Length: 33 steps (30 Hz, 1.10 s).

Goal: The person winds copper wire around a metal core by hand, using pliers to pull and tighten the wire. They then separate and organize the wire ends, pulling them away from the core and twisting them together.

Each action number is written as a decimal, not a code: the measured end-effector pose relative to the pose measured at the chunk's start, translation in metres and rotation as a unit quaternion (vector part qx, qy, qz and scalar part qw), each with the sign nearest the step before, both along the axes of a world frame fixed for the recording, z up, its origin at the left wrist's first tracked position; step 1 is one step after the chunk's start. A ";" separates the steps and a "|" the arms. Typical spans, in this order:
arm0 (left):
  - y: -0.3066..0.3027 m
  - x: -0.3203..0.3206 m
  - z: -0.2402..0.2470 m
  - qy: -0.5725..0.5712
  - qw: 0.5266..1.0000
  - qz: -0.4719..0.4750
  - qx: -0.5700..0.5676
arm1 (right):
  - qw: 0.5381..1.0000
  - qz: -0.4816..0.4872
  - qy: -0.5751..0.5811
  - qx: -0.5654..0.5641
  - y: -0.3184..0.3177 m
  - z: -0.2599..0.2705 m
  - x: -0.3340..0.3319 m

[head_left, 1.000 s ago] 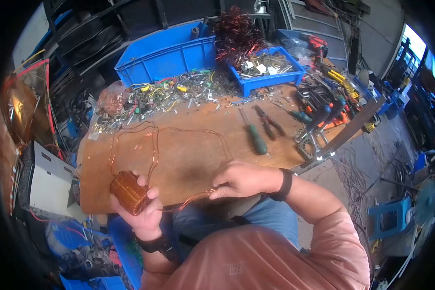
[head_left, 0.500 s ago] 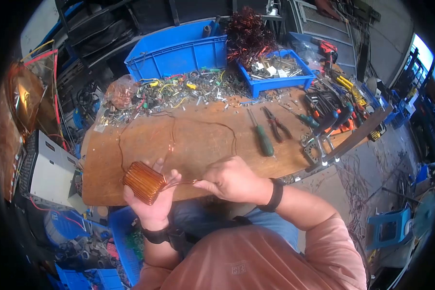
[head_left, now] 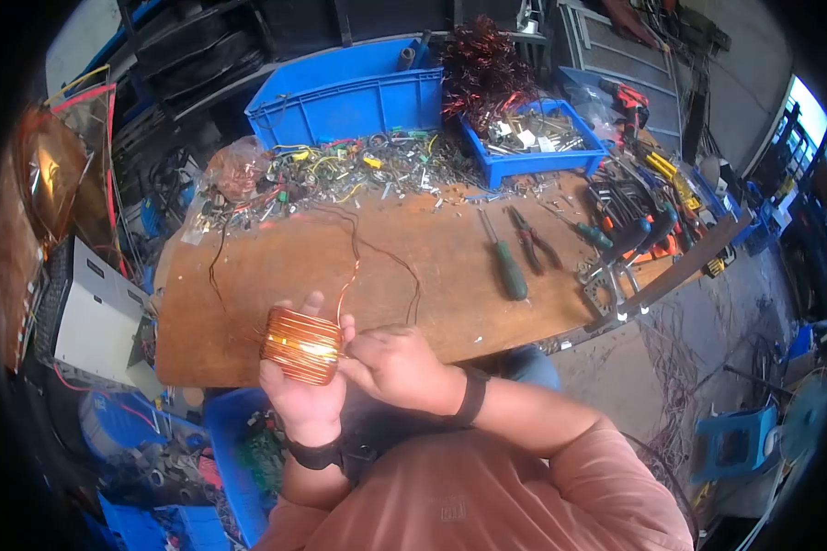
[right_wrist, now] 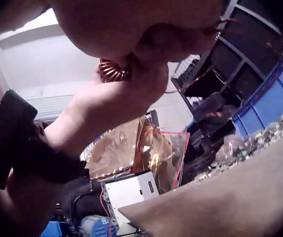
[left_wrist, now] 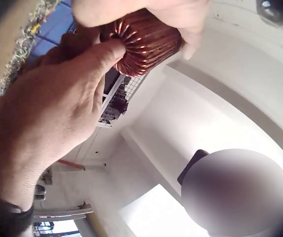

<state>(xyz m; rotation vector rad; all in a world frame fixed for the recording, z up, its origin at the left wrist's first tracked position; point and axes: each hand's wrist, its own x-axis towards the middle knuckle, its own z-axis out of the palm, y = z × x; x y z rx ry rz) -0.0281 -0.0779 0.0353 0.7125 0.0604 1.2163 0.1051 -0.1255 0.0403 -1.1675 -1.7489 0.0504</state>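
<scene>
A cluttered workshop desk (head_left: 276,275) carries slack copper wire (head_left: 356,248), trailing away beyond the fingers. A second ago the right hand (head_left: 397,367) held the wire out, well apart from the coil (head_left: 301,345). Now it is touching the coil's side with its fingers pinching the wire, and the loop on the desk has shrunk, so another turn has probably been pulled snug. The left hand (head_left: 311,404) cups the coil from beneath, fingers curled round it.

Head camera looks steeply down over the tabletop (head_left: 248,275); both wrist cameras sit close in, tilted upward; all three share the coil (head_left: 301,345).
</scene>
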 end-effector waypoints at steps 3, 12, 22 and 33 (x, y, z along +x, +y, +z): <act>-0.002 -0.004 0.005 -0.003 1.000 -0.022 0.002 | 0.998 0.040 0.057 -0.003 -0.003 -0.008 0.003; -0.014 0.014 0.019 0.111 0.984 0.127 0.060 | 0.998 0.053 -0.025 -0.020 0.008 -0.009 0.042; 0.002 0.026 -0.010 0.415 0.754 0.343 0.375 | 0.982 0.106 0.156 -0.029 -0.023 0.042 0.044; 0.000 0.019 -0.037 0.519 0.680 0.321 0.406 | 0.806 0.186 0.521 -0.210 -0.020 0.010 0.028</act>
